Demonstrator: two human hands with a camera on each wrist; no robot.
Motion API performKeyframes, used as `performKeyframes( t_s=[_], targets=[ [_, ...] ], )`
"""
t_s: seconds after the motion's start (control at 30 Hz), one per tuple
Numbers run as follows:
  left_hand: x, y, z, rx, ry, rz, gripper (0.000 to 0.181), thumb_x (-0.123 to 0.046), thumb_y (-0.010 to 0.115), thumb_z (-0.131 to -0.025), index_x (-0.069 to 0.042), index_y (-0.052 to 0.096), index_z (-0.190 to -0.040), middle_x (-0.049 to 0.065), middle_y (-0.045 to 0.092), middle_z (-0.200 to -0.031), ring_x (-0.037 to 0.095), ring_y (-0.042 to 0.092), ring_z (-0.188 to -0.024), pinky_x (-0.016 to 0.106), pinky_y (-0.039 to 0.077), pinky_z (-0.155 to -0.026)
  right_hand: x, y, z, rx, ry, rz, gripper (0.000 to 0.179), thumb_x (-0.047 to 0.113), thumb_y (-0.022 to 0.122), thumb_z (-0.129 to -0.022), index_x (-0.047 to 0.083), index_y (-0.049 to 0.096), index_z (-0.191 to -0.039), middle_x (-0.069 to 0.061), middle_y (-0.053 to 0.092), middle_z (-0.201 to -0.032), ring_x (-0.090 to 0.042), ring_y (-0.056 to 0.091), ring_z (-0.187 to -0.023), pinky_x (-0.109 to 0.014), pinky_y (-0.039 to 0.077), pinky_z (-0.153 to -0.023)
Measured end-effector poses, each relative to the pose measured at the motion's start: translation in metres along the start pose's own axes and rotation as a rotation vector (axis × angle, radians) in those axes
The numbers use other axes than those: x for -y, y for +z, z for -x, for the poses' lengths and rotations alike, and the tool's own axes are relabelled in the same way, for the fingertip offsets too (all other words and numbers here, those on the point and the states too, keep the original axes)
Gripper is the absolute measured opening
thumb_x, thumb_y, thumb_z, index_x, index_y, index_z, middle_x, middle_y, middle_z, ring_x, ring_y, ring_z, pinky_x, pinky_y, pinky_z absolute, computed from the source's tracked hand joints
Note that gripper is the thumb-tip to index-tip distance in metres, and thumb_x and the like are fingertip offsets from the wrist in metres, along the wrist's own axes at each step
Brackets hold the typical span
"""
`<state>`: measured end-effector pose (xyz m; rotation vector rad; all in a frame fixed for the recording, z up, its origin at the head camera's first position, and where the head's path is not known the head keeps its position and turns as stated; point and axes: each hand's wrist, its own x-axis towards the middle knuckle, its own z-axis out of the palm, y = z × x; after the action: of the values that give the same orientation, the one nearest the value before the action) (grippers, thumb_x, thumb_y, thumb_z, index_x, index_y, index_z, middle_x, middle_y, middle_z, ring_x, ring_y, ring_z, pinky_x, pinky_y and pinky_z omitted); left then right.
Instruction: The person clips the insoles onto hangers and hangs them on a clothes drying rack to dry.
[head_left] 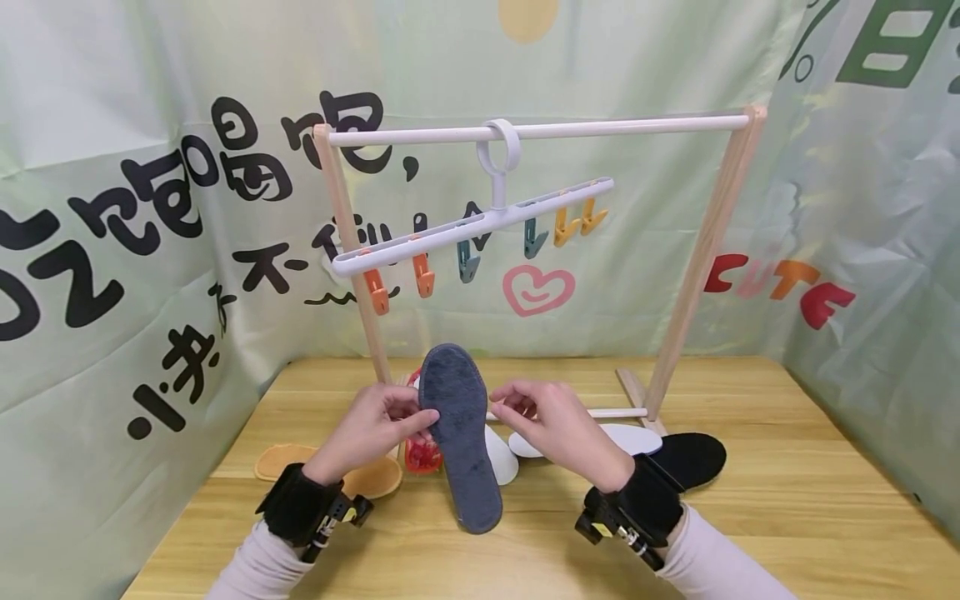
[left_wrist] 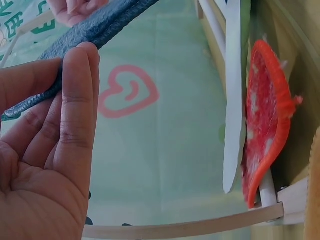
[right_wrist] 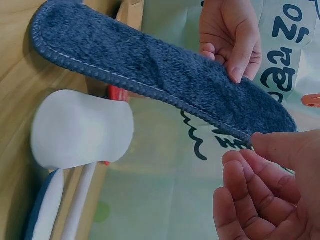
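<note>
A dark blue-grey fuzzy insole [head_left: 459,442] is held up over the table, tilted, with its wide end at the top. My left hand [head_left: 375,423] pinches its left edge between thumb and fingers; the left wrist view shows the insole [left_wrist: 90,32] edge-on in that grip. My right hand [head_left: 558,425] is beside the opposite edge, its fingers loosely curled. In the right wrist view the thumb of this hand [right_wrist: 270,185] lies close to the stitched edge, apart from the index finger; whether it touches is hard to tell.
Behind stands a wooden rack [head_left: 708,258] with a white bar. From it hangs a tilted white hanger [head_left: 435,240] with orange, teal and yellow clips, such as an orange clip [head_left: 423,275]. Orange insoles [head_left: 375,478], a red one [head_left: 423,457], white ones [head_left: 626,437] and a black one [head_left: 693,460] lie around.
</note>
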<state>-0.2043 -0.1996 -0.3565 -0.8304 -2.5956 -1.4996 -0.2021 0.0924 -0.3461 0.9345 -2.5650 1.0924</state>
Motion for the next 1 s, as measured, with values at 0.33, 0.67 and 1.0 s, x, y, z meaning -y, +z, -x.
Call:
performKeyframes(
  t_s=[0.33,0.67,1.0],
  targets=[
    [-0.002,-0.013,0.005,-0.025,-0.008,-0.007,0.022,-0.015,0.077,-0.101,-0.006,0.074,-0.081,0.009,0.077,-0.073,0.012,0.075,-0.065,0.029,0.063,-0.067,0.022,0.0,-0.018,-0.041,-0.056,0.012,0.023,0.023,0.075,-0.103,0.012,0.076,-0.122,0.007,0.077,-0.095,-0.006,0.071,-0.087,-0.026,0.061,-0.079],
    [-0.004,-0.027,0.009,-0.032,-0.047,-0.037,0.021,-0.016,0.076,-0.101,-0.006,0.075,-0.084,0.012,0.078,-0.077,0.013,0.076,-0.069,0.029,0.063,-0.07,0.036,-0.002,-0.035,-0.057,-0.085,0.016,0.032,0.024,0.073,-0.104,0.01,0.071,-0.133,0.001,0.079,-0.108,-0.014,0.075,-0.1,-0.036,0.063,-0.086],
    [-0.003,-0.042,0.012,-0.041,-0.057,-0.097,0.017,-0.015,0.077,-0.1,-0.012,0.08,-0.084,0.002,0.077,-0.073,0.014,0.076,-0.067,0.03,0.063,-0.067,0.052,-0.002,-0.052,-0.043,-0.116,-0.009,0.041,0.026,0.072,-0.105,0.01,0.065,-0.142,-0.003,0.077,-0.125,-0.018,0.073,-0.115,-0.042,0.061,-0.095]
  ],
)
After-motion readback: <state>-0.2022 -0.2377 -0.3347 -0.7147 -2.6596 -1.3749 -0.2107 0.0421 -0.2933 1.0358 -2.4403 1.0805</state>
